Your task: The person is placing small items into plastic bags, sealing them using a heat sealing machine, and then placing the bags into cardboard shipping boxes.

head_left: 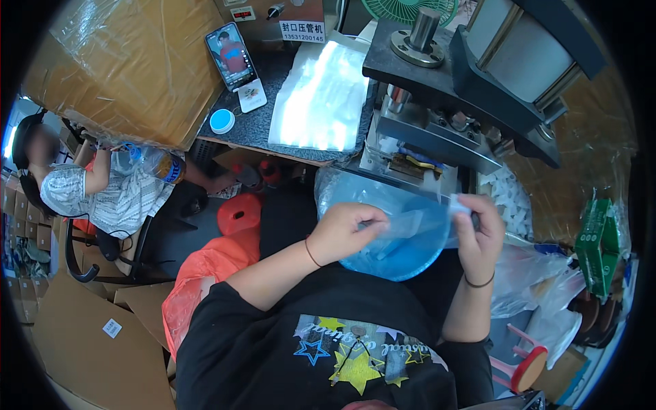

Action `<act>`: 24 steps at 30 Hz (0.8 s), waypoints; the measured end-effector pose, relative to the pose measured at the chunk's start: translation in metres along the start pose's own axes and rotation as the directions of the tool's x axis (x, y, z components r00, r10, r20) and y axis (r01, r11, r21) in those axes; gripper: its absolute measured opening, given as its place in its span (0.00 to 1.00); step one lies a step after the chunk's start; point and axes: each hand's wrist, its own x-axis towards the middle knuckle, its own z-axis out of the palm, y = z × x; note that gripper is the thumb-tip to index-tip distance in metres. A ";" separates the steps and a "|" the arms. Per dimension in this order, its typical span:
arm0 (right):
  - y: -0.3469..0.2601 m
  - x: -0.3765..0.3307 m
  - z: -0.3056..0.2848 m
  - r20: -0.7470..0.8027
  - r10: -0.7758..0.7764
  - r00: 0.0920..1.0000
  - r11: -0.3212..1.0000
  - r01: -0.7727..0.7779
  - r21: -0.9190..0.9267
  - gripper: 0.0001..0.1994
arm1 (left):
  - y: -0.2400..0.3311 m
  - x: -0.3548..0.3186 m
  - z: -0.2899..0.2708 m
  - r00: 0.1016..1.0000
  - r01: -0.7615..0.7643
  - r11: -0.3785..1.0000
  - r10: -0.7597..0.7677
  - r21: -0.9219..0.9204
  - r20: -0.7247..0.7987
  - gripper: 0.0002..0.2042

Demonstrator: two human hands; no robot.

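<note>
My left hand is closed in a pinch on one end of a clear plastic piece, soft-edged and partly blurred; I cannot tell whether it is a tube or a bag. My right hand pinches a small whitish piece between thumb and fingers. Whether this piece joins the clear plastic is unclear. Both hands are over a blue basin at my lap, with clear plastic film about its left rim and see-through pieces inside. Just beyond the basin stands a metal press machine.
A stack of clear plastic sheets lies on the dark worktop, near a propped phone and a round blue-topped tub. White pieces are heaped right of the press. A person sits at left by a large carton.
</note>
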 end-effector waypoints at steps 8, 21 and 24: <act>0.009 -0.005 -0.015 0.286 0.055 0.957 0.996 -0.033 -0.083 0.09 | -0.004 -0.010 0.041 0.847 0.499 0.557 -0.151 -0.664 0.510 0.12; 0.123 -0.004 -0.055 0.062 0.422 0.904 0.550 -0.201 -0.811 0.12 | -0.027 0.047 0.027 0.810 0.577 0.359 -0.365 -0.734 0.458 0.11; 0.137 -0.013 -0.049 0.090 0.376 0.922 0.681 -0.209 -0.701 0.14 | -0.026 0.055 0.020 0.816 0.544 0.307 -0.408 -0.781 0.409 0.09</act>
